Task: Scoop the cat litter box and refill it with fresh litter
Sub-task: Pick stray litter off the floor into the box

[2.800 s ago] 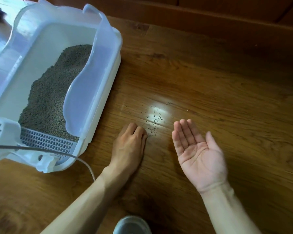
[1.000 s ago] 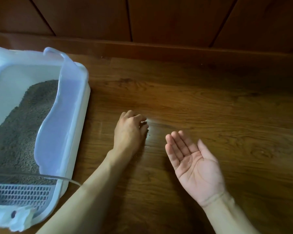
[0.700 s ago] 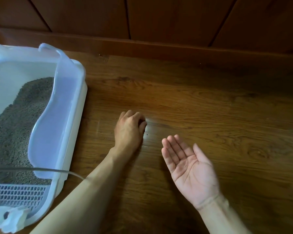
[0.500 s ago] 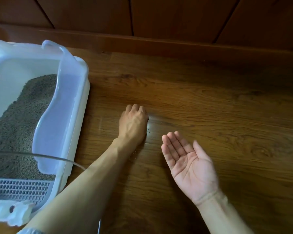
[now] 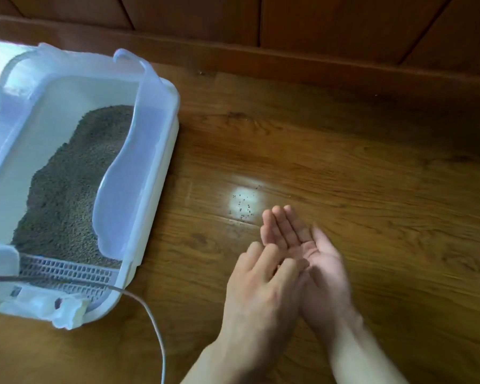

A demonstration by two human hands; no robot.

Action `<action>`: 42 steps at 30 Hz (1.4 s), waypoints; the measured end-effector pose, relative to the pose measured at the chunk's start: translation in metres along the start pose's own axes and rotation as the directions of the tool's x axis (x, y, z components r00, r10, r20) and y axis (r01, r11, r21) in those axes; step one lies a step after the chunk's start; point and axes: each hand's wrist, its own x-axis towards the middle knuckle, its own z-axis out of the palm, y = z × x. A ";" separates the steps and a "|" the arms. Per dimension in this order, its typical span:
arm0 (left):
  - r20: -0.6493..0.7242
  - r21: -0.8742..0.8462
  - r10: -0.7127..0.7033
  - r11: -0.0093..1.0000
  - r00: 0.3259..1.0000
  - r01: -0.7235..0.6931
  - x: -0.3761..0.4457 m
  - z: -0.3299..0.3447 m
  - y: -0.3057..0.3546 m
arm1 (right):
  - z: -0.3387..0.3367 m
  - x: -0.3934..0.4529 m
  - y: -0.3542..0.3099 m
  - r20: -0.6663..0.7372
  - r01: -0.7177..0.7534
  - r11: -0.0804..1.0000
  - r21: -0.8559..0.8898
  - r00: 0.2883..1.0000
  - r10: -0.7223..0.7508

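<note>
Beside the litter box (image 5: pixel 161 151), right hand (image 5: pixel 311 253) lies palm-up, fingers straight, catching floor-spilled pellets (image 5: pixel 243 205) from left hand (image 5: pixel 263 284), fingers loosely curled.

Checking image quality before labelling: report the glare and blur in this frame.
Head view: a bright glare patch on the floor washes out the spilled litter grains; the right hand and left hand are motion-blurred; the litter box is overexposed at its far left edge.
</note>
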 end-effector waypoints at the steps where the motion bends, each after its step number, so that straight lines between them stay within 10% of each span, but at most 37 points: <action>1: -0.022 -0.048 -0.019 0.999 1.000 0.018 -0.001 -0.004 0.000 | 0.001 0.001 -0.001 0.016 -0.001 1.000 0.015 1.000 0.001; 5: -0.145 -0.222 -0.279 0.944 0.949 0.244 0.001 -0.026 -0.018 | 0.000 0.001 -0.007 0.046 0.010 0.997 0.081 0.999 -0.014; 10: 0.091 0.103 -0.482 0.875 0.871 0.474 -0.014 -0.011 -0.074 | -0.009 -0.003 -0.014 0.026 0.047 0.997 0.056 0.998 -0.049; 27: 0.108 0.275 -0.200 0.947 0.974 0.164 -0.007 0.027 -0.099 | -0.013 -0.005 -0.021 0.031 0.059 0.998 0.030 0.998 -0.060; 33: -0.051 -0.020 -0.312 0.950 0.949 0.311 0.004 0.001 -0.056 | -0.016 -0.001 -0.014 0.010 0.046 0.998 0.029 0.999 -0.047; 42: -0.089 -0.005 0.055 0.998 0.995 -0.055 0.010 0.012 -0.003 | -0.012 0.002 -0.002 0.065 -0.061 0.996 0.060 0.996 0.057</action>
